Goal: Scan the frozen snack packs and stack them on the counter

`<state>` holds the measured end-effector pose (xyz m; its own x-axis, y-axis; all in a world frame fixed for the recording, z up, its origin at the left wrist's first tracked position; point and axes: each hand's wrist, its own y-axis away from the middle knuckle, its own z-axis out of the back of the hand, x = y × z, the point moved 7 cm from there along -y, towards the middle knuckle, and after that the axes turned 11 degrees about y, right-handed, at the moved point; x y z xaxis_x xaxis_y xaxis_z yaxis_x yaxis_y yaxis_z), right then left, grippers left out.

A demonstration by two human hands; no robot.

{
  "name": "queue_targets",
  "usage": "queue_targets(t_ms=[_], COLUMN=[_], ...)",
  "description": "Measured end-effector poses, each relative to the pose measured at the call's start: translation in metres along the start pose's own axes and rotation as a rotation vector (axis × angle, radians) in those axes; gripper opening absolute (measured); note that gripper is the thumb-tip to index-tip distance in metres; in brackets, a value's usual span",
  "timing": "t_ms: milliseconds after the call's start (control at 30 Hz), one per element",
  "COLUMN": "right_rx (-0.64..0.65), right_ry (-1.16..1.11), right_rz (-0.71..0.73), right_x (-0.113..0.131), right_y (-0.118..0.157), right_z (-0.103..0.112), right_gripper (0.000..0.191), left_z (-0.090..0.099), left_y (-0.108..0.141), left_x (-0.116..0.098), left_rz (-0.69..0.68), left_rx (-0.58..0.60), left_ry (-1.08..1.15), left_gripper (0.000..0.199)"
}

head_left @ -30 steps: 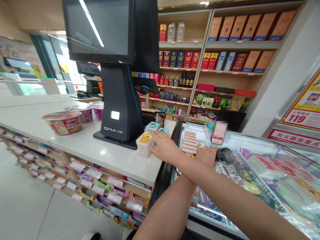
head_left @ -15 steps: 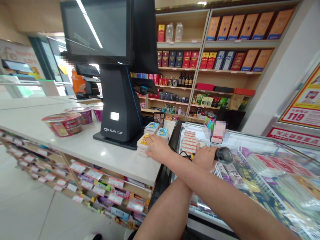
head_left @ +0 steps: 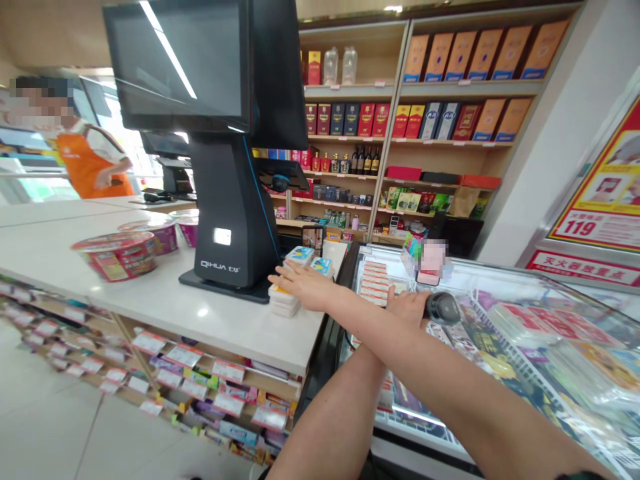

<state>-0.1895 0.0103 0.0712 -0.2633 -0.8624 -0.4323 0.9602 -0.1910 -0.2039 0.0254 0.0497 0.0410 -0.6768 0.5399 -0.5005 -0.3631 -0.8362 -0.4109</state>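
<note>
Right hand, fingers spread, could topple white plastic tubs mid-frame by dragging; left hand grips black rounded scanner, fingers hidden

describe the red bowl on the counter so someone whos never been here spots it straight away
Find the big black screen on its dark stand, on the white counter. Just left of the stand in the picture is a small group of lidded bowls. The red bowl sits in front; the ones behind it are purple.
</note>
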Motion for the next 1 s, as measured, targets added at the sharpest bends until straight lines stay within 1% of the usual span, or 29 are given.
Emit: queue_targets(t_ms=[67,133,233,400,500,600,700,767,833,933,1000], right_rx=[0.024,0.024,0.010,-0.001,-0.009,-0.003,-0.031,-0.072,-0.140,-0.298,-0.413], right_ry=[0.018,0.036,0.054,0.079,0.066,0.001,-0.070,-0.136,-0.227,-0.366,-0.416], right_rz=[0.023,0.011,-0.009,-0.051,-0.128,-0.227,-0.313,-0.365,-0.398,-0.440,-0.506], right_x=[0.000,0.000,0.000,0.001,0.000,-0.005,-0.013,-0.019,-0.024,-0.032,-0.040], right_y=[-0.002,-0.001,0.004,0.016,0.024,0.034,0.046,0.056,0.069,0.095,0.118], right_z=[0.000,0.003,0.008,0.016,0.025,0.034,0.039,0.041,0.043,0.050,0.056], right_gripper=[0.070,0.066,0.057,0.053,0.048,0.039,0.032,0.029,0.026,0.026,0.024], left_z=[0.001,0.001,-0.001,-0.002,-0.002,0.000,0.003,0.005,0.006,0.008,0.008], left_y=[0.000,0.000,0.001,0.000,0.000,0.002,0.004,0.005,0.005,0.003,0.000], left_x=[0.000,0.000,0.001,0.003,0.003,0.001,-0.003,-0.003,-0.002,-0.004,-0.010], left_rz=[-0.012,-0.017,-0.013,-0.015,-0.018,-0.023,-0.032,-0.023,-0.007,0.015,0.074], left_rx=[-0.010,-0.016,-0.009,-0.048,-0.059,-0.057,-0.044,-0.032,-0.024,-0.013,-0.009], left_ry=[0.000,0.003,0.013,0.013,0.004,0.002,0.007,0.006,0.000,-0.017,-0.035], left_gripper=[0.046,0.046,0.047,0.049,0.051,0.052,0.052,0.051,0.050,0.051,0.047])
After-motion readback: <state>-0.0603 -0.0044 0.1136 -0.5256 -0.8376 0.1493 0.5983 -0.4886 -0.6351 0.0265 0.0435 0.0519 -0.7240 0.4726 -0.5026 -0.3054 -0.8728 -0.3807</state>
